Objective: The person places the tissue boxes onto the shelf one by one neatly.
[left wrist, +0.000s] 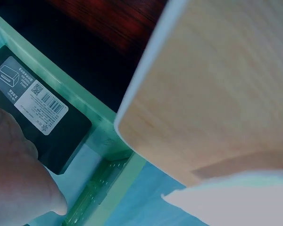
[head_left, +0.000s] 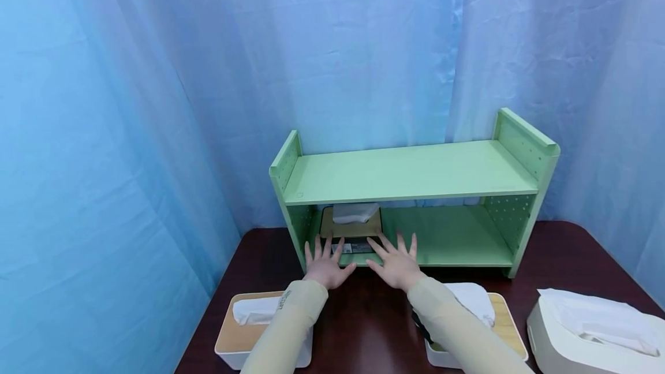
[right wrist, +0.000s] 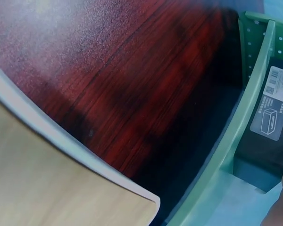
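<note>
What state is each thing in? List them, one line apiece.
Rack: standing upright
Black box: inside rack, lidded, tissue out
Left box: lidded, tissue out
Middle box: lidded, tissue out, partly hidden
Right box: tissue out
Curtain: hanging in folds
Left hand: spread, near black box
Right hand: spread, near black box

Left sleeve [head_left: 283, 328] and right sleeve [head_left: 456, 326] — long, pale cream, matching. Both smooth, tubular, roomy at the cuffs [head_left: 310, 292]. Small dark lettering [head_left: 284, 299] on the left one, near the wrist — too fine for me to read from here. Left hand [head_left: 327, 267] and right hand [head_left: 397, 267] bare.
</note>
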Available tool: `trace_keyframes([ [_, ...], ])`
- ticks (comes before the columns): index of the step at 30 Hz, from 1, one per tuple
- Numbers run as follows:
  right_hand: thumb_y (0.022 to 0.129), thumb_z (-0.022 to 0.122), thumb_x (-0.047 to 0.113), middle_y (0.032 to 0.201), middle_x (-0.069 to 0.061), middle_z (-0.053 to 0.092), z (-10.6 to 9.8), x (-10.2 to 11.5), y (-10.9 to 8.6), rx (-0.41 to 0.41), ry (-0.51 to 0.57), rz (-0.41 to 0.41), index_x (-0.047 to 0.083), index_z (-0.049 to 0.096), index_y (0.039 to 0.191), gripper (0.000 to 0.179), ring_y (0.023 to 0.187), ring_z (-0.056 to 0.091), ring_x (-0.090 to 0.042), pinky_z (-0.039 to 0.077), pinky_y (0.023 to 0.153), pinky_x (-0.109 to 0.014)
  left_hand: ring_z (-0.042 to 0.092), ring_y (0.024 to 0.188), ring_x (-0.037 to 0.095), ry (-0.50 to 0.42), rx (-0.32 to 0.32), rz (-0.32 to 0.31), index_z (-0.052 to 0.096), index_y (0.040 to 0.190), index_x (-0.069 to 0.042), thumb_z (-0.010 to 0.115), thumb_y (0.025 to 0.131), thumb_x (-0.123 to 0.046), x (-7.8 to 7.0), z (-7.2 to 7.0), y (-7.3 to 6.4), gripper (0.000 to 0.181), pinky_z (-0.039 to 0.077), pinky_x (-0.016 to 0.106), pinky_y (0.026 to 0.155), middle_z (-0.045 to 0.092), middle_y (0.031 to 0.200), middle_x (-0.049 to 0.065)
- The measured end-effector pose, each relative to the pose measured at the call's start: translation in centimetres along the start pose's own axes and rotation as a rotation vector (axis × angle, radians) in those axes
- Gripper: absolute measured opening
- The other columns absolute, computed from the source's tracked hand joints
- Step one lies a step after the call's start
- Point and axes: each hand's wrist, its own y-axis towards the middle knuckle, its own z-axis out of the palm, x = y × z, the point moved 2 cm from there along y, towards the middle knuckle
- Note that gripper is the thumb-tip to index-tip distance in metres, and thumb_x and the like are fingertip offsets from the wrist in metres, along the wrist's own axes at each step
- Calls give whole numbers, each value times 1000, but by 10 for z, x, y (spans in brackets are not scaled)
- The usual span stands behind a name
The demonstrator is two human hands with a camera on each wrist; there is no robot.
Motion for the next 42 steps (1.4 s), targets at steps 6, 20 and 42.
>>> trace_keyframes([
  [6, 97, 40, 51, 158, -7, 19, 2, -3, 1, -13, 0, -10, 23, 32, 149, 59, 141, 7, -49, -10, 105, -69, 0, 146, 37, -3, 13, -5, 18, 153, -26, 36, 95, -59, 2, 5, 5, 69, 0, 59, 113, 8, 160, 8],
  [20, 98, 40, 49, 155, -12, 27, -8, -3, -4, -35, -29, -39, 22, 34, 148, 58, 141, 12, -48, -6, 106, -68, 1, 146, 38, -34, -36, 10, 22, 152, -23, 34, 96, -59, 1, 3, 1, 68, 1, 61, 112, 10, 160, 9],
  [42, 96, 46, 47, 149, -17, 36, -25, -23, -40, -231, 43, -91, 20, 42, 144, 55, 136, 24, -48, 3, 103, -71, -1, 145, 42, -185, -135, 104, 23, 152, -19, 39, 97, -53, -18, -5, -25, 66, 2, 65, 110, 7, 159, 15],
])
